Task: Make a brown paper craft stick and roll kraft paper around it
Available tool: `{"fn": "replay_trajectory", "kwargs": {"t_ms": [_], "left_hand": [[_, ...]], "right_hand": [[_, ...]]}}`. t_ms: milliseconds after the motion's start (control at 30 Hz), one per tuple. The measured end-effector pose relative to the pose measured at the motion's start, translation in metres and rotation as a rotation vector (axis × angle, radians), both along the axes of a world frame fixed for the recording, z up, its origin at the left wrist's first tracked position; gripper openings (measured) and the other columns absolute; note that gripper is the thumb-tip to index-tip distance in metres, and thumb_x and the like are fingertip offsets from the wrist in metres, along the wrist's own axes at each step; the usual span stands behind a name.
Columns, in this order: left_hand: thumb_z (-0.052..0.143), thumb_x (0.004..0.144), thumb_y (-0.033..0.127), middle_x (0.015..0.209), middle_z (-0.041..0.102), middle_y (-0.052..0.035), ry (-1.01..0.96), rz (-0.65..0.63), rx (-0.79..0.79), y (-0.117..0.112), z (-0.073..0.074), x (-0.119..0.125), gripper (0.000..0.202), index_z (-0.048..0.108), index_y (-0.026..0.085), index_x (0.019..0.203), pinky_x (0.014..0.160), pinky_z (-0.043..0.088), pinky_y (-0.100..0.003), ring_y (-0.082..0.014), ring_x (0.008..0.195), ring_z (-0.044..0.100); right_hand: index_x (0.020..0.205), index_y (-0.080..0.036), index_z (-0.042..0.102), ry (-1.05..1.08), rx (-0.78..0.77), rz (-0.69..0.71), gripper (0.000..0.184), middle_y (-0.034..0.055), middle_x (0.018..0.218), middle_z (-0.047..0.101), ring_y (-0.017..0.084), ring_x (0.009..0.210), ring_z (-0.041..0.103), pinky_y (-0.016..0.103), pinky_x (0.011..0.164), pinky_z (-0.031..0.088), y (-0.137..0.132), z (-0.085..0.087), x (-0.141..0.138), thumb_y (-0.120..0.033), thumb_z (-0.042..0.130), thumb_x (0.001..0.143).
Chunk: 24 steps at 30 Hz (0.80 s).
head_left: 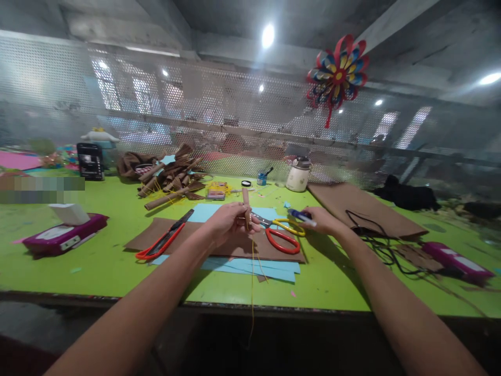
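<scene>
My left hand (230, 222) is closed around a small rolled piece of brown paper (246, 196), which stands up above the fingers. Yellow thread (252, 282) hangs from this hand past the table's front edge. To the right, my right hand (323, 220) has its fingers round a blue marker-like stick (300, 215) with a pale end, low over the table. Between the hands lie scissors with one red and one yellow handle (284, 240). Red-handled scissors (166, 237) rest on the left. Brown paper (219, 245) and light blue paper strips (274, 268) lie beneath.
A pile of rolled brown paper (172, 177) is at the back left, near a phone (90, 161). A white bottle (298, 175) and blue ink pot (262, 179) stand behind. Brown sheets (364, 209), a black cable (379, 245) and a purple box (456, 262) lie right.
</scene>
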<state>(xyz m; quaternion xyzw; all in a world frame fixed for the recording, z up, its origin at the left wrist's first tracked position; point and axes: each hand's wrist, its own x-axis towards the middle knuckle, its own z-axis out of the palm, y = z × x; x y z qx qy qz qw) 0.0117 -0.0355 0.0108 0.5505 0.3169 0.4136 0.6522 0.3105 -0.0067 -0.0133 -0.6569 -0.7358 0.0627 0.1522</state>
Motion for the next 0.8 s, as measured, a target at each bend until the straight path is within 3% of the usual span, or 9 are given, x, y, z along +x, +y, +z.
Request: {"fn": "replay_trajectory", "kwargs": {"t_ms": [67,133,233,300,367,467,633,800], "left_hand": [[0.045,0.086,0.02,0.077,0.068,-0.0127,-0.017,0.019,0.027,0.001,-0.001,0.0,0.012,0.05,0.012,0.079,0.057,0.052,-0.026,-0.0179,0.062,0.067],[0.046,0.087,0.022,0.079,0.068,-0.0121,-0.027,0.021,0.056,0.001,-0.002,0.0,0.011,0.049,0.013,0.081,0.059,0.052,-0.027,-0.0176,0.063,0.067],[0.046,0.088,0.024,0.086,0.068,-0.0116,-0.032,0.036,0.089,0.002,-0.005,0.001,0.01,0.046,0.015,0.084,0.063,0.053,-0.031,-0.0186,0.067,0.067],[0.045,0.089,0.024,0.087,0.067,-0.0111,-0.034,0.066,0.094,0.003,-0.007,0.002,0.009,0.045,0.016,0.085,0.066,0.053,-0.034,-0.0188,0.069,0.067],[0.043,0.089,0.024,0.086,0.067,-0.0102,-0.041,0.096,0.104,0.003,-0.008,0.003,0.009,0.044,0.016,0.085,0.071,0.053,-0.035,-0.0179,0.07,0.067],[0.045,0.088,0.023,0.082,0.067,-0.0081,-0.045,0.133,0.121,0.003,-0.006,0.005,0.008,0.045,0.016,0.085,0.073,0.051,-0.035,-0.0158,0.069,0.066],[0.052,0.083,0.021,0.074,0.064,-0.0031,-0.052,0.218,0.183,-0.002,-0.001,0.007,0.007,0.048,0.016,0.081,0.068,0.049,-0.027,-0.0133,0.066,0.062],[0.058,0.078,0.024,0.076,0.063,-0.0026,-0.12,0.215,0.23,-0.006,0.0,0.008,0.012,0.051,0.015,0.08,0.071,0.047,-0.027,-0.0146,0.073,0.061]], "right_hand": [[0.099,-0.017,0.068,-0.047,-0.071,0.095,0.036,0.0088,0.095,0.068,0.022,0.085,0.061,0.029,0.073,0.045,-0.004,0.006,0.003,-0.025,0.066,0.064],[0.102,-0.016,0.067,-0.035,-0.013,0.13,0.039,0.0103,0.102,0.066,0.023,0.093,0.059,0.031,0.08,0.045,-0.012,0.017,-0.001,-0.017,0.063,0.064],[0.1,-0.015,0.067,0.166,0.159,0.134,0.034,0.0107,0.106,0.065,0.022,0.095,0.059,0.031,0.079,0.047,-0.026,0.033,-0.022,-0.015,0.055,0.068],[0.095,-0.015,0.067,0.366,0.226,0.155,0.025,0.0093,0.097,0.067,0.018,0.083,0.062,0.029,0.072,0.048,-0.036,0.038,-0.046,-0.022,0.053,0.075],[0.087,-0.014,0.066,0.489,0.243,0.219,0.022,0.0071,0.081,0.068,0.016,0.07,0.06,0.028,0.063,0.047,-0.044,0.039,-0.073,-0.03,0.053,0.079],[0.081,-0.014,0.065,0.487,0.237,0.327,0.025,0.0052,0.073,0.066,0.015,0.064,0.057,0.027,0.059,0.044,-0.051,0.033,-0.108,-0.037,0.054,0.081],[0.092,-0.016,0.068,0.438,0.244,0.331,0.033,0.0073,0.082,0.067,0.017,0.072,0.059,0.03,0.067,0.044,-0.054,0.027,-0.14,-0.044,0.055,0.081],[0.087,-0.016,0.071,0.613,0.215,0.33,0.032,0.0094,0.094,0.068,0.021,0.087,0.06,0.034,0.08,0.044,-0.049,0.02,-0.152,-0.042,0.052,0.084]]}}
